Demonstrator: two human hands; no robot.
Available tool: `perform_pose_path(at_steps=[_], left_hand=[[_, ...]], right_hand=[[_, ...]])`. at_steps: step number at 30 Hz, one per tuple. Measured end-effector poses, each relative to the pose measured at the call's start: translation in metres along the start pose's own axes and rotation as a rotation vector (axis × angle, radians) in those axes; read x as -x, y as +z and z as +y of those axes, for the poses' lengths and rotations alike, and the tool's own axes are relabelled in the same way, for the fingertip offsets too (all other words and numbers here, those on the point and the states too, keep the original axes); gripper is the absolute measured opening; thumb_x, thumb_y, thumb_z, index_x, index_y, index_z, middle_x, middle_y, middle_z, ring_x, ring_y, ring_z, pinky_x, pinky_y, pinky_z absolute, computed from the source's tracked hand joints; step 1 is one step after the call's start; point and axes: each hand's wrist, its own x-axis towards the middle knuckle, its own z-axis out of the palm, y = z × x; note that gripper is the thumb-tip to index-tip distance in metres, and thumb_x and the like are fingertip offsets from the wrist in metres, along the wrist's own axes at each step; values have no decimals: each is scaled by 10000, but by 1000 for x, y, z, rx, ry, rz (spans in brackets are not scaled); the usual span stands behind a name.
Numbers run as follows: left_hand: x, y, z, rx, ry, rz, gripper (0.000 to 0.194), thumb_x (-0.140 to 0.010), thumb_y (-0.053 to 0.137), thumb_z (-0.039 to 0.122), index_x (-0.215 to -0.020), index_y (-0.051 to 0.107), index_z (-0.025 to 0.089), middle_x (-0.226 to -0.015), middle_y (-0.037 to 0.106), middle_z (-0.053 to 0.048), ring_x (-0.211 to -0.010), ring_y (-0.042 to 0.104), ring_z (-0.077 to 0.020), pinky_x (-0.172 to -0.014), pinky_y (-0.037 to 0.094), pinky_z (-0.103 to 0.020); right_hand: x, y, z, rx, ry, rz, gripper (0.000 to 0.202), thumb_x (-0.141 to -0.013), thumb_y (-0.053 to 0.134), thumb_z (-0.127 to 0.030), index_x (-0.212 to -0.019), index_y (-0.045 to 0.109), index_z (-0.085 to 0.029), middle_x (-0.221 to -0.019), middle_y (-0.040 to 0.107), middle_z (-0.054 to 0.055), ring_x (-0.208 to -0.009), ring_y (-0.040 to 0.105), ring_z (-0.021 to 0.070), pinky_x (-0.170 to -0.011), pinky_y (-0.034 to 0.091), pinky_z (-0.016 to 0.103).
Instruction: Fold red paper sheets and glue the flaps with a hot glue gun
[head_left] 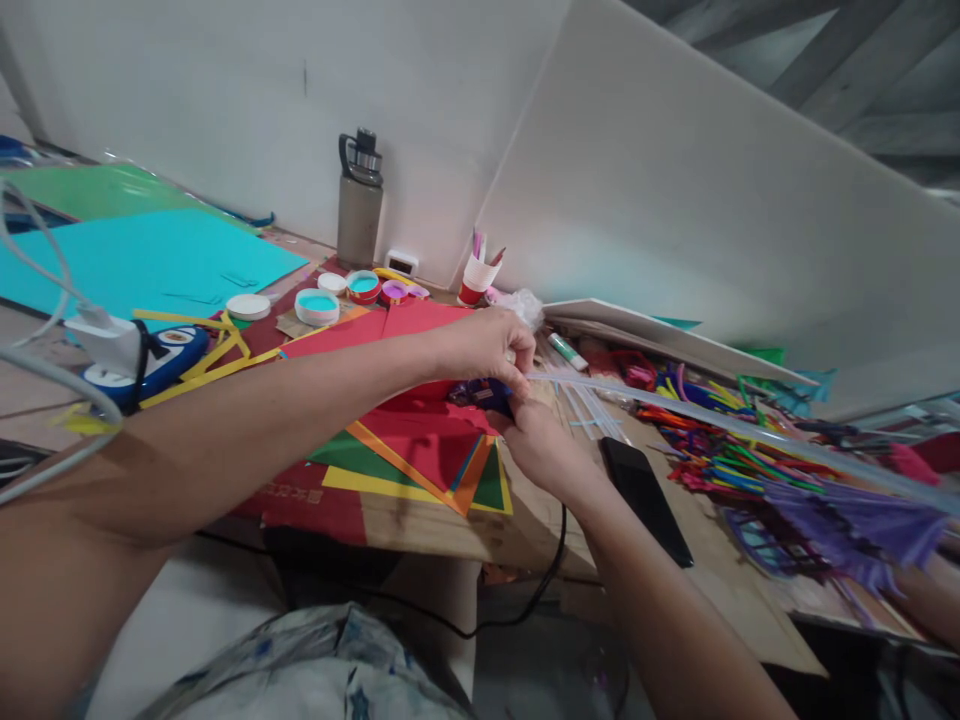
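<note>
My left hand (pixel 491 345) reaches across the table, its thumb and fingers pinched on the near end of a long translucent glue stick (pixel 697 408). The stick runs off to the right edge of the view. Just below, my right hand (pixel 546 445) is closed round a dark blue glue gun (pixel 486 393), mostly hidden by both hands. A black cord (pixel 555 560) hangs from under my right hand. Beneath the hands lie red paper sheets (pixel 412 425), with green, orange and yellow sheets under them.
A black phone (pixel 646 500) and several thin clear sticks (pixel 589 405) lie to the right, near colourful pipe cleaners (pixel 742 455) and a purple fan-like piece (pixel 855 525). Behind stand a bottle (pixel 360 215), paint tubs (pixel 316 308) and a pen cup (pixel 478 280). Turquoise sheets (pixel 150 255) lie left.
</note>
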Motion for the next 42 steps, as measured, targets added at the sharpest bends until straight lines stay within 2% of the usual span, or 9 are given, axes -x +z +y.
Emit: perform_pose_path(at_steps=[6,10,14,17,21,24,29,38,42], left_hand=[[-1,3,-2,-28,-28,8,205,-670,741,345,-658,673,152,-770,660,-36,-813,585,-164,-697,406,-278],[6,-1,1,-17,-19,1,225,-726,690,375,-792,691,160,-918,678,-54,-939,579,-179,-821,402,-289],[41,-10,-9,-69,-214,45,442,-809,528,530,-1084,625,198,-1168,611,-65,-1104,517,-216,-917,372,-315],[79,-14,-31,-190,-419,-83,667,-633,653,611,-1149,579,195,-1188,589,-91,-1077,529,-263,-873,396,-326],[114,-15,-58,-256,-436,-167,314,-724,609,441,-918,657,198,-971,660,-68,-883,592,-220,-755,411,-285],[119,-15,-68,-282,-529,-39,281,-795,520,454,-810,673,219,-808,681,-36,-767,601,-205,-687,393,-281],[118,-10,-71,-249,-582,122,318,-776,549,476,-819,677,188,-798,693,-41,-758,609,-203,-670,389,-277],[126,2,-65,-188,-571,208,357,-779,548,504,-806,672,169,-789,695,-42,-747,609,-192,-671,398,-279],[124,4,-64,-222,-566,197,353,-785,549,501,-806,670,171,-792,699,-40,-749,609,-185,-669,395,-269]], right_hand=[[-1,1,1,20,9,0,326,-866,442,-234,-1153,547,-122,-1152,620,167,-1044,571,256,-852,422,346],[0,-1,-1,44,2,8,285,-870,442,-250,-1097,567,-133,-1114,631,157,-1019,576,253,-831,419,339],[4,-5,7,55,52,-10,222,-881,426,-265,-989,590,-161,-963,670,124,-876,611,233,-724,426,306],[7,-8,23,103,76,15,232,-890,419,-284,-1007,576,-159,-977,664,130,-892,609,235,-712,418,296],[9,-7,34,148,114,49,252,-903,400,-318,-985,573,-153,-943,663,130,-868,610,238,-688,412,296],[6,-4,23,135,120,55,250,-904,405,-328,-970,576,-158,-904,663,125,-826,615,230,-674,410,292],[0,4,-3,114,93,17,257,-902,408,-285,-1047,562,-138,-1012,654,160,-958,600,263,-753,414,320],[12,-4,32,118,118,61,286,-910,384,-335,-1038,556,-145,-998,652,154,-928,597,268,-719,414,326],[16,-5,23,130,114,62,270,-905,399,-327,-1020,561,-145,-963,653,143,-900,598,252,-717,403,312]])
